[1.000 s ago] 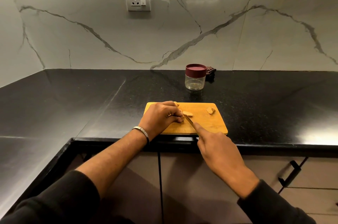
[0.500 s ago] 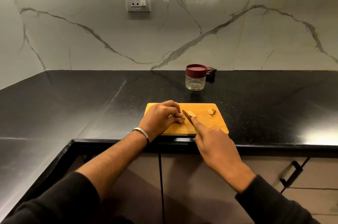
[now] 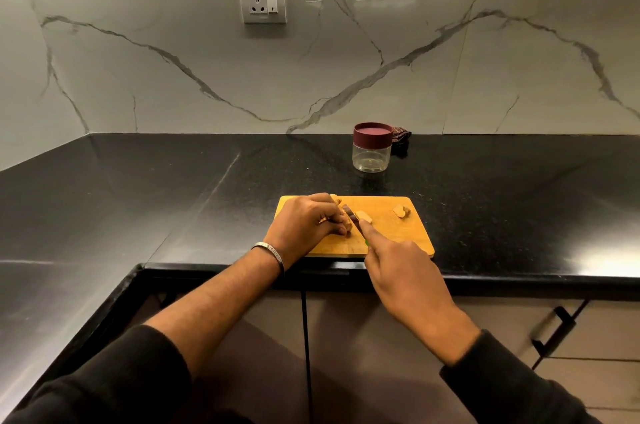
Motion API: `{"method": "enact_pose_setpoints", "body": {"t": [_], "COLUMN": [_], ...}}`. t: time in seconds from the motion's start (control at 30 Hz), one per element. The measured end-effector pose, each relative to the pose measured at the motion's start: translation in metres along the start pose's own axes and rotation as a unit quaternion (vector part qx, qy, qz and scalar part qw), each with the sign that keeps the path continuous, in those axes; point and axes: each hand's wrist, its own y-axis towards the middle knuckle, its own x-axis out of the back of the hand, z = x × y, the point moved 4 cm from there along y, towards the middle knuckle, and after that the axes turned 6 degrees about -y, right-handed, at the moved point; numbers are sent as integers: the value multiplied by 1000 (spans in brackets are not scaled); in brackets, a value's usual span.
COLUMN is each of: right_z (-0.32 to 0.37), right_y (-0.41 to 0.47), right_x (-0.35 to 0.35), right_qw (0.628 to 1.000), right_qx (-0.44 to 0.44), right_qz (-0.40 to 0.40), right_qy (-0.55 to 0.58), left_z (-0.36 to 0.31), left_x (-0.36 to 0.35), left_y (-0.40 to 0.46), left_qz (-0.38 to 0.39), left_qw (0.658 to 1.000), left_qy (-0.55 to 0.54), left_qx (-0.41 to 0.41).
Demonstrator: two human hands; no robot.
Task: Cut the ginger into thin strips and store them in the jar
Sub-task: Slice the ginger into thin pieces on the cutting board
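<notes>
- Ginger [image 3: 347, 227]: tan knob near the board's left end, mostly covered by curled left hand [image 3: 304, 221]; tips showing at its far and near sides.
- Cut slice [image 3: 363, 216]: pale, flat on the board [image 3: 391, 233], just right of the blade.
- Second piece [image 3: 401, 211]: small, lying apart near the far right corner.
- Knife [image 3: 353, 216]: dark blade angled down between ginger and slice, held by right hand [image 3: 398, 268], forefinger along the spine.
- Jar [image 3: 372, 151]: clear, upright, maroon lid on, on the table beyond the board.

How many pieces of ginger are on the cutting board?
3 show: one under the left hand at, one beside the knife blade at, one near the cutting board's far right corner at. The hand may hide more.
</notes>
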Motion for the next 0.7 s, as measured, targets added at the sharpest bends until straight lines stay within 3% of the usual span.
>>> {"method": "enact_pose_setpoints", "body": {"t": [0.7], "right_z": [5], "right_y": [13], "right_x": [-12], "right_qw": [1000], "right_qx": [8], "right_qz": [8], "right_qy": [-11], "left_z": [0], "left_x": [-1], "left_y": [0], "left_qz": [2], "left_qw": [1000], "left_qy": [-4], "left_qx": [-4]}}
